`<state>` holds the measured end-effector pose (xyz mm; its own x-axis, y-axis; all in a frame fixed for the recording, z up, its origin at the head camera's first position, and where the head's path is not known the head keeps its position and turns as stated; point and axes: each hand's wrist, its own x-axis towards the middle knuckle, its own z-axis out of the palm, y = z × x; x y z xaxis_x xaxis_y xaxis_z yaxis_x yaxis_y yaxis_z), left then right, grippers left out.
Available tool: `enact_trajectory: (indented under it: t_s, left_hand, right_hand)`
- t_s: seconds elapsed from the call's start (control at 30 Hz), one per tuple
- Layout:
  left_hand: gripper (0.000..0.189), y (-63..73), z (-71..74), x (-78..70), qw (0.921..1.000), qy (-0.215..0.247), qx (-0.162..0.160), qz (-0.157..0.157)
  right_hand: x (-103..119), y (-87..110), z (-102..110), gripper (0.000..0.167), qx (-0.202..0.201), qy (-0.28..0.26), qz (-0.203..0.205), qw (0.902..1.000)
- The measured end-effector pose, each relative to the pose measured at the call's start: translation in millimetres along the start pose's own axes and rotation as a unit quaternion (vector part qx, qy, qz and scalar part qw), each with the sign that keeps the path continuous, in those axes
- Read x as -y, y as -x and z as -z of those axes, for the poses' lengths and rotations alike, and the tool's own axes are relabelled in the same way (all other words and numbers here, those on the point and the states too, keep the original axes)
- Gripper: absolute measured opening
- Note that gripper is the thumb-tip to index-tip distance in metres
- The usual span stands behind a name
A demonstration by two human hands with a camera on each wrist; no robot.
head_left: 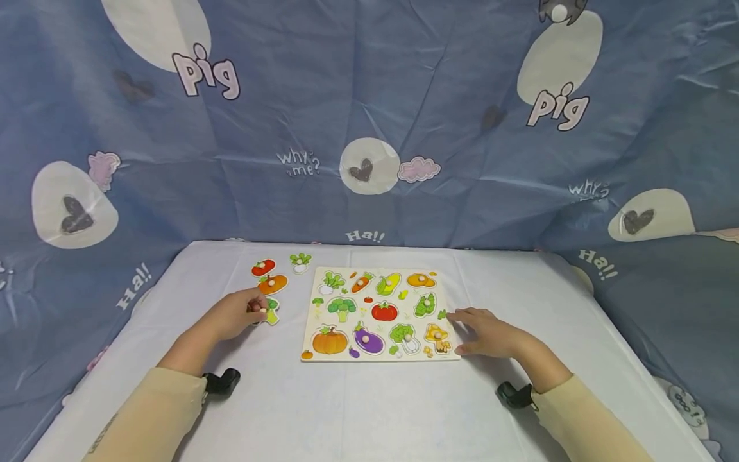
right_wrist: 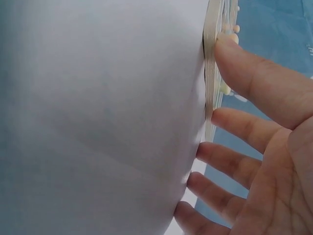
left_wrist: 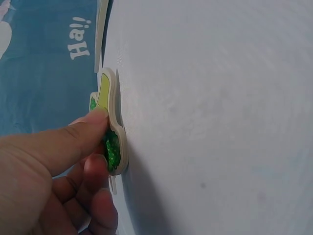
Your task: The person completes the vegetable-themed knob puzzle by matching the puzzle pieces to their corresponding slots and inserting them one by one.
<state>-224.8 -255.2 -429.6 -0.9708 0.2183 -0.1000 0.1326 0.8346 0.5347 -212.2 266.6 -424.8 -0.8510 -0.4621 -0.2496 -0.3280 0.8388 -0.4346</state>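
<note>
Your left hand (head_left: 239, 312) pinches the broccoli piece (head_left: 272, 314) left of lower centre, while your right hand (head_left: 487, 332), fingers spread, could skew the puzzle board (head_left: 314, 319) at lower centre by pushing its edge.

The green broccoli piece (head_left: 271, 316) is being held left of the board (head_left: 387, 328). The pale board is lying flat, displaying vegetables.

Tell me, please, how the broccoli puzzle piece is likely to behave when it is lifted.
The broccoli puzzle piece should be stiff, judging by its thick, wood-like edge. It is probably light, being small beside the left hand that pinches it. Rolling seems unlikely, given its flat shape and uneven outline.
</note>
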Motion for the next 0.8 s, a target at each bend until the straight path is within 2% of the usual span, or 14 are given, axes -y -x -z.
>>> enact_trajectory:
  t_s: [0.37,0.63,0.8]
  left_hand:
    - [0.008,-2.1,-4.1,-7.8,0.9989,0.046,0.008,0.0]
    - [0.008,-6.7,-1.6,-21.0,0.9966,0.067,-0.003,-0.047]
    - [0.01,-13.1,-4.3,-30.3,0.9949,0.082,0.005,-0.059]
  right_hand:
    - [-1.7,0.0,-1.7,0.077,0.0,0.002,0.0,1.0]
    - [-1.1,0.2,-0.2,0.077,-0.002,-0.004,0.008,1.0]
    - [1.1,1.4,-0.1,0.076,-0.002,-0.004,-0.001,1.0]
